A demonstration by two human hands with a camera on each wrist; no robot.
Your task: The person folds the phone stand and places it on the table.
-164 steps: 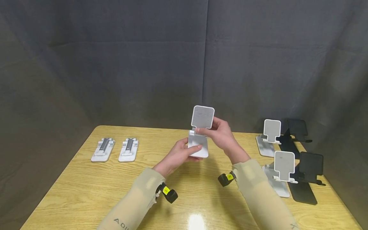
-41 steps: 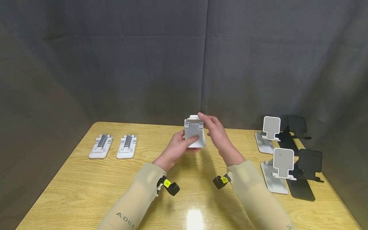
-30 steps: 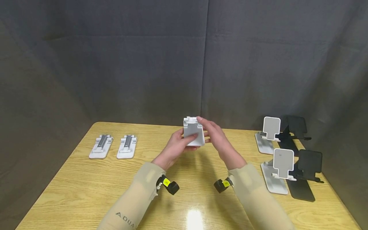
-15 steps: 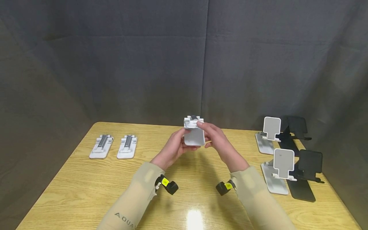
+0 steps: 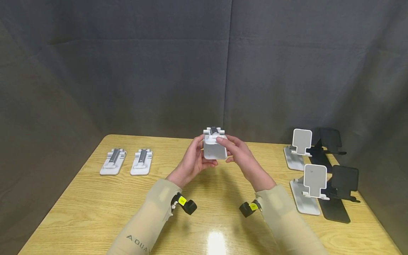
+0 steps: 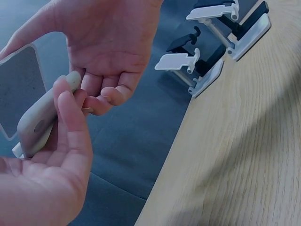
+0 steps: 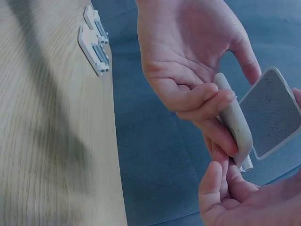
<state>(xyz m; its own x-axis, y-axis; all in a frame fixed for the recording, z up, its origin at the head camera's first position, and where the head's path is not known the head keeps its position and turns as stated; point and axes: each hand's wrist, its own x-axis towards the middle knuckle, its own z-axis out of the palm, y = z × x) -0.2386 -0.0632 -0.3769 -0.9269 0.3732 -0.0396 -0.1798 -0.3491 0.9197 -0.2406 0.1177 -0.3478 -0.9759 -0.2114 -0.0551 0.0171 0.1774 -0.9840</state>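
A white folding phone stand (image 5: 215, 151) is held in the air above the middle of the table's far part. Its hinged end is up, and the white lip part sits low over the base. My left hand (image 5: 192, 159) grips its left side, with fingers curled behind the base. On the other side my right hand (image 5: 243, 159) holds it, thumb on the front lip and fingers behind. The wrist views show the grey-padded plate (image 7: 270, 113) standing away from the base (image 7: 236, 126), with fingers of both hands at the base's underside.
Two folded white stands (image 5: 113, 162) lie at the table's left. Several opened stands, white (image 5: 315, 180) and black (image 5: 344, 182), stand at the right. A dark curtain (image 5: 159, 71) hangs behind the wooden table (image 5: 95, 209).
Raised plate and arm of the held stand have been folded down from upright, and the lip has come lower over the base. The left thumb has moved off the base's front to its side.
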